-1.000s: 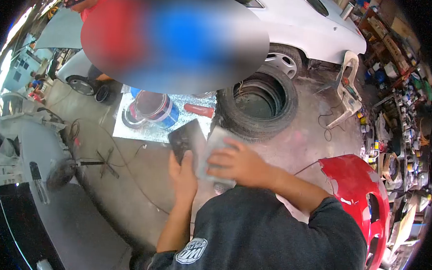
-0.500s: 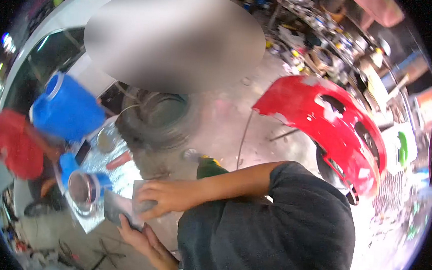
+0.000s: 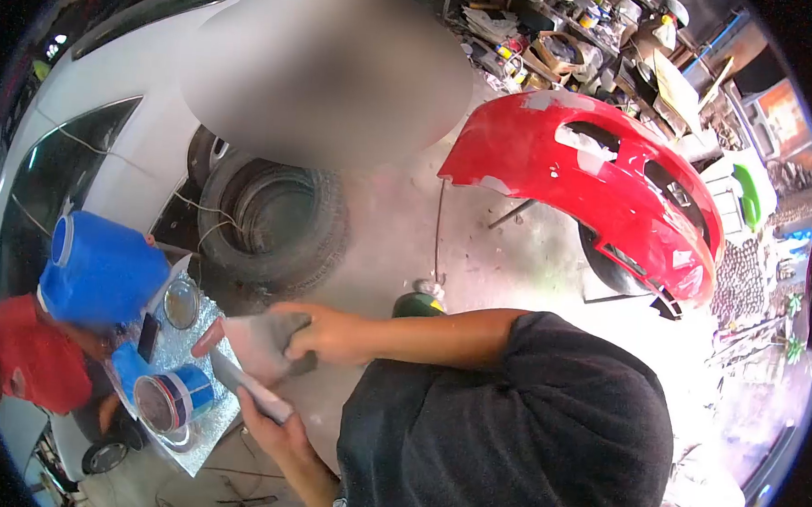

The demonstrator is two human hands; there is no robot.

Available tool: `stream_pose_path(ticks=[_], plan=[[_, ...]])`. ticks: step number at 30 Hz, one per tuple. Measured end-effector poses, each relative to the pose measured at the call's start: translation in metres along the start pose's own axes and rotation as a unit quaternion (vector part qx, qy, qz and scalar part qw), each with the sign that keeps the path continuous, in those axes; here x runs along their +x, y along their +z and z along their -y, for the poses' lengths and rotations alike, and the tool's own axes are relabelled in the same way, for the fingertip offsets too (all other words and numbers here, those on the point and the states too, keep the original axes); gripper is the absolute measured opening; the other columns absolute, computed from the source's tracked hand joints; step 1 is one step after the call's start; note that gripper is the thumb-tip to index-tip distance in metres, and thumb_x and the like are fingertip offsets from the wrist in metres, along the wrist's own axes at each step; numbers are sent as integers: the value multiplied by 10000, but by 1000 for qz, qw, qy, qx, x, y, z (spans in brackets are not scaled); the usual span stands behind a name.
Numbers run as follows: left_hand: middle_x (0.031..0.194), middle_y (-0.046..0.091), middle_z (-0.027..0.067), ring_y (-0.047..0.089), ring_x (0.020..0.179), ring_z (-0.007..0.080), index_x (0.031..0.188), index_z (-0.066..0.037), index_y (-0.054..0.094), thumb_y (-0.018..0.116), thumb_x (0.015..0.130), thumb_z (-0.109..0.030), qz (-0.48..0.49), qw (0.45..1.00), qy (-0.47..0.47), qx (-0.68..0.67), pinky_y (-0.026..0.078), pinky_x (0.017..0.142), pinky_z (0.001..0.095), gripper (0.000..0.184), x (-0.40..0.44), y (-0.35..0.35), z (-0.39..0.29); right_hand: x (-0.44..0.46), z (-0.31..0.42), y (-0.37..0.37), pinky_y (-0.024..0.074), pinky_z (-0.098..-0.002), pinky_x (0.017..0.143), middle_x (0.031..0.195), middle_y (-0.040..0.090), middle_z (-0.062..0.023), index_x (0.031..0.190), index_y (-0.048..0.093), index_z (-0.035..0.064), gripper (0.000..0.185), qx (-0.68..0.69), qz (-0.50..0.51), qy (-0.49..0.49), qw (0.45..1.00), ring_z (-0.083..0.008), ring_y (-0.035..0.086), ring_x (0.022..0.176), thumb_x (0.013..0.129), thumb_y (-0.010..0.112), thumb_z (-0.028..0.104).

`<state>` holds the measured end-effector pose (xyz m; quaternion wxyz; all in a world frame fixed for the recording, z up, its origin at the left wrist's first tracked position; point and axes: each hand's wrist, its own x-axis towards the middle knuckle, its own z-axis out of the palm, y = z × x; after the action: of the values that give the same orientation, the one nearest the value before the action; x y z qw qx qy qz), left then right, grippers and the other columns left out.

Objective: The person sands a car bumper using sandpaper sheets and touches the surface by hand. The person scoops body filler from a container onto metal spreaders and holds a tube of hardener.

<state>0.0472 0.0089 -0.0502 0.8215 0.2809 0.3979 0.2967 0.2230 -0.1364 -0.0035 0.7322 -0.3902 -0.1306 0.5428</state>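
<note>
My left hand point(image 3: 275, 430) is closed round a narrow flat grey plate point(image 3: 248, 385), which is held tilted. In my right hand point(image 3: 324, 334) is a wider flat grey sheet point(image 3: 259, 345), its edge close above the plate. Beyond them lies a foil-covered board point(image 3: 218, 427) bearing an open paint can point(image 3: 164, 401), a round lid point(image 3: 181, 303), a dark phone-like object point(image 3: 149, 336) and a reddish tube-like piece point(image 3: 207, 337) near the sheet's left edge.
A person in red point(image 3: 38, 354) is at the left beside a large blue container point(image 3: 102, 270). Stacked tyres point(image 3: 275, 219) lie by a white car point(image 3: 140, 65). A red bumper point(image 3: 531, 150) stands at the right, with cluttered shelves point(image 3: 583, 24) behind.
The view has swung to the right, so the bumper now shows more fully. My hands have drawn the two flat pieces apart at an angle, both still held.
</note>
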Motion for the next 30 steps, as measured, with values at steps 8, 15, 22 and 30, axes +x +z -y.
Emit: stream_pose_path(ticks=[8, 15, 22, 30], plan=[[1216, 603, 106, 591, 1107, 242, 1263, -27, 560, 575, 982, -374, 51, 995, -8, 81, 496, 929, 433, 447, -4, 40, 18, -44, 18, -69, 395, -385, 1060, 1301, 520, -155, 1352, 500, 31, 603, -439, 86, -325, 833, -305, 493, 1247, 764, 582, -72], [1288, 554, 231, 559, 1200, 324, 1242, 126, 491, 395, 1052, -348, 180, 978, -101, 29, 486, 999, 444, 519, -39, 140, 74, -92, 46, -76, 393, -450, 1073, 1348, 466, -163, 1441, 466, 262, 682, -546, 102, -356, 751, -375, 436, 1297, 819, 597, 15], [1264, 599, 139, 592, 1161, 277, 1330, -11, 498, 604, 974, -200, 75, 997, 31, 16, 486, 1004, 457, 417, -46, 152, 109, -111, 66, -187, 398, -458, 1076, 1323, 524, -146, 1403, 521, 303, 600, -667, 62, -265, 694, -373, 475, 1277, 864, 523, 40], [1428, 463, 172, 482, 1269, 252, 1463, 64, 331, 559, 990, -162, 30, 917, 213, 335, 375, 1079, 358, 572, -89, 219, 132, -120, 160, -191, 330, -521, 1115, 1323, 555, -81, 1304, 596, 201, 482, -754, 11, -334, 566, -286, 490, 1282, 835, 567, 89]])
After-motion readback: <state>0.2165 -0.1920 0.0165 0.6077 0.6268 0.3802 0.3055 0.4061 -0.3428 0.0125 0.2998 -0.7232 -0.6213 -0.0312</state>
